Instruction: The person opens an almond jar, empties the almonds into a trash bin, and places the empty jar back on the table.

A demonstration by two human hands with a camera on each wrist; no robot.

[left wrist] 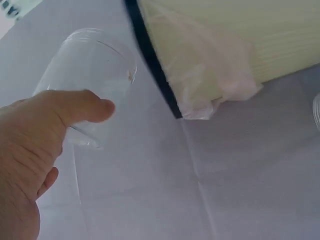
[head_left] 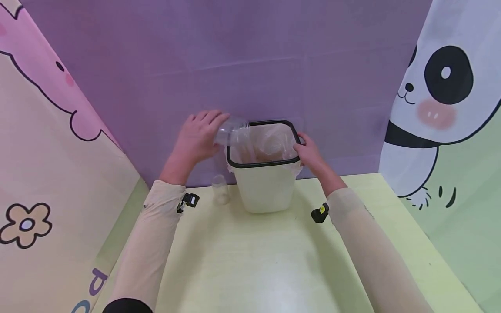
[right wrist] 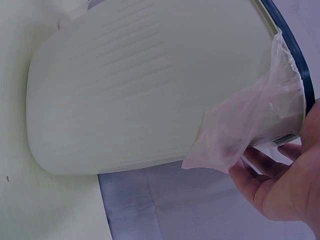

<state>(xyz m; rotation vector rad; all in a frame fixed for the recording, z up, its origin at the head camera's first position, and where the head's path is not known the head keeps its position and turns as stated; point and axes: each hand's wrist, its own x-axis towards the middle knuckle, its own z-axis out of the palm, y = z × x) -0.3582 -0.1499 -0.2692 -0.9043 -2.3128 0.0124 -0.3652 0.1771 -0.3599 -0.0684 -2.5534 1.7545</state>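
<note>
My left hand [head_left: 198, 135] grips a clear plastic jar [head_left: 234, 131], tilted with its mouth toward the bin's left rim. In the left wrist view the thumb lies along the jar [left wrist: 92, 65], and a small brownish speck shows near its mouth. A pale trash bin [head_left: 266, 189] with a black rim stands upright on the table, lined with a thin translucent bag [head_left: 275, 141]. At the bin's right side my right hand [head_left: 310, 153] holds the rim. The bag's overhang [right wrist: 235, 122] hangs by its fingers in the right wrist view.
A second clear container [head_left: 220, 190] stands on the table [head_left: 250, 261], just left of the bin. Behind the bin rises a purple cloth backdrop [head_left: 235, 56]. Printed panels with a panda [head_left: 446, 126] and a flower [head_left: 26, 225] flank the table.
</note>
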